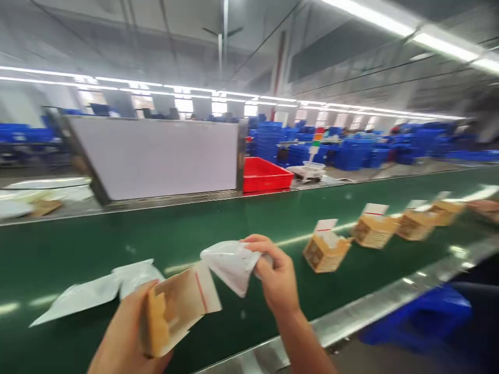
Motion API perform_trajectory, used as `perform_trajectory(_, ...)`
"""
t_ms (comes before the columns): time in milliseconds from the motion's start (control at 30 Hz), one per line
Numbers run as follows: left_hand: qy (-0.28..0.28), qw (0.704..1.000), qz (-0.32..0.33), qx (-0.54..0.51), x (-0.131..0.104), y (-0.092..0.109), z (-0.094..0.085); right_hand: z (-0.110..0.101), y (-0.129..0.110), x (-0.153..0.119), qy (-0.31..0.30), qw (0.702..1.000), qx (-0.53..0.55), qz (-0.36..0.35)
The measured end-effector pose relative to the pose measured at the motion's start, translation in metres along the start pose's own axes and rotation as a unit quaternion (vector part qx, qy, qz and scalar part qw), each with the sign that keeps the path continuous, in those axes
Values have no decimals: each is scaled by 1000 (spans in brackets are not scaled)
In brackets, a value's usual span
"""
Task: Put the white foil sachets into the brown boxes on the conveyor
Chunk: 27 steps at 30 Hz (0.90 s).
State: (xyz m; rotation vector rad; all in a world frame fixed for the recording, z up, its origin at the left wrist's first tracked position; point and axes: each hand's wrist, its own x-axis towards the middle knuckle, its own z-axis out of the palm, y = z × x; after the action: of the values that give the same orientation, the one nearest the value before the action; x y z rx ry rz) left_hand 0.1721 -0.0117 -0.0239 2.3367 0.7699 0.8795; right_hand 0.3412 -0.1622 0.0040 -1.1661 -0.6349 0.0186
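**Carton and pouch held over the belt**

Just left of our left hand (125, 337), flat white pouches (97, 293) lie on the green belt (234, 223). That hand is closed around an open brown carton (171, 311), flap up, tilted toward us. We judge it light and easily crushed; grip the side walls, not the flap. Our right hand (278, 280) pinches a white plastic pouch (232, 265) just above the carton mouth. It looks soft and slippery; hold it by the edge. Further right, filled cartons (327, 252) stand in a row.
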Motion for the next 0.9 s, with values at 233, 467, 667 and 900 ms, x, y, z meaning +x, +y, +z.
perform_trajectory(233, 46, 996, -77, 27, -29, -12, -13, 23, -31, -3, -169, 928, -205, -262)
perform_trajectory(467, 135, 987, 20, 86, -39, -2, 7, 53, -22, -2, -393, 764, -305, -410)
perform_trajectory(667, 157, 986, -2, 62, -42, 7, 17, 64, 4, -28, -313, 834, -284, -354)
perform_trajectory(900, 147, 987, -23, 64, -55, 6, 35, 44, -15, -20, -611, 732, -260, -152)
